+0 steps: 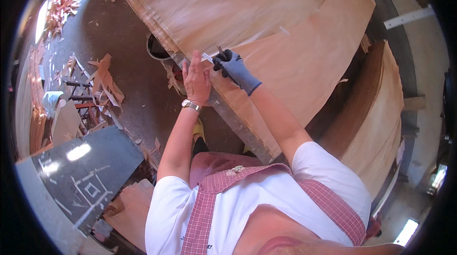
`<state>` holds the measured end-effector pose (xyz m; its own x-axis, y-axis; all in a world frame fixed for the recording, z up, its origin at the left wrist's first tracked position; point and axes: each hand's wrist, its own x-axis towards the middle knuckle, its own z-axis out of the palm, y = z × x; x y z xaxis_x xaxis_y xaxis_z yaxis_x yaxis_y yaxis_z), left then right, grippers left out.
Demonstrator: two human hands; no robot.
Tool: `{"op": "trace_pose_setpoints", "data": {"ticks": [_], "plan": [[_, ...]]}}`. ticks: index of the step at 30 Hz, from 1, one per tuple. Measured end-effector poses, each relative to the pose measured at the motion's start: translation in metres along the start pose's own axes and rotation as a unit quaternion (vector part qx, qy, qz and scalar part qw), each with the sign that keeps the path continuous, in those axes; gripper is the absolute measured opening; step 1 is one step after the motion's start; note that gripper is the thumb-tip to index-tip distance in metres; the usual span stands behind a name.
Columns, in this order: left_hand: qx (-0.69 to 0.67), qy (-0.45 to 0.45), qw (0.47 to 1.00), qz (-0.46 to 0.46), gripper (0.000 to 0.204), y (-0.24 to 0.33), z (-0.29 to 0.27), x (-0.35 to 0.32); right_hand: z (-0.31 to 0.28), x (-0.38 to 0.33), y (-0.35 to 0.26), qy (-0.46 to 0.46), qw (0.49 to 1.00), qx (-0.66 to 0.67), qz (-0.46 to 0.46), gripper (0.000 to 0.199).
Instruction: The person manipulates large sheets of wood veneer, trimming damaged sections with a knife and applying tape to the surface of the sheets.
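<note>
At twelve o'clock, a dark tool (220, 51) is being gripped by the gloved right hand (236, 70), with the fingers curled around it; whether a blade or a plain point is being carried at its tip cannot be told. Just beside it, towards eleven, the bare left hand (197, 82) is being held open, fingers long and nearly together, nothing visibly gripped. And here is the tight spot: a white strip (207, 58) is being shown right between the two hands, at the near edge of the thin wood sheets (290, 64), which are being spread from twelve round to two o'clock over the surface (232, 114). If an edge is being carried by that tool, the bare fingers are being left exposed, and a slip leftwards could be causing a cut; no glove is being worn there, only a wristwatch (191, 105).

The sheets are being judged thin and brittle: should the top one be pushed unevenly, a split could be started at the corner, or the overlap (259, 40) near twelve could be dragged out of line. Whether the sheet is being pressed firmly by the left hand cannot be told; if not, sliding is being risked. Out at ten o'clock, wood scraps (107, 79) are being strewn over the floor (135, 90), so a foot could be caught during a sidestep.
</note>
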<state>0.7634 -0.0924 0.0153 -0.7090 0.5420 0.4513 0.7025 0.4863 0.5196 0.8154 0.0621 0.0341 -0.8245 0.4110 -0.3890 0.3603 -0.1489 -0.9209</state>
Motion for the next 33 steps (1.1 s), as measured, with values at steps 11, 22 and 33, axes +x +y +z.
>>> {"op": "trace_pose_setpoints", "data": {"ticks": [11,22,33], "plan": [[0.006,-0.179,0.978,0.111,0.062,-0.03,-0.027,0.015,-0.013,-0.016,-0.014,0.018,0.933,-0.36,-0.006,0.022],[0.021,-0.18,0.976,0.119,0.065,0.008,-0.007,0.065,-0.106,0.022,-0.046,0.2,0.959,-0.197,0.044,0.029],[0.051,-0.282,0.938,0.192,0.063,0.07,0.074,0.089,-0.135,0.009,0.004,0.197,0.958,-0.18,0.107,0.044]]}}
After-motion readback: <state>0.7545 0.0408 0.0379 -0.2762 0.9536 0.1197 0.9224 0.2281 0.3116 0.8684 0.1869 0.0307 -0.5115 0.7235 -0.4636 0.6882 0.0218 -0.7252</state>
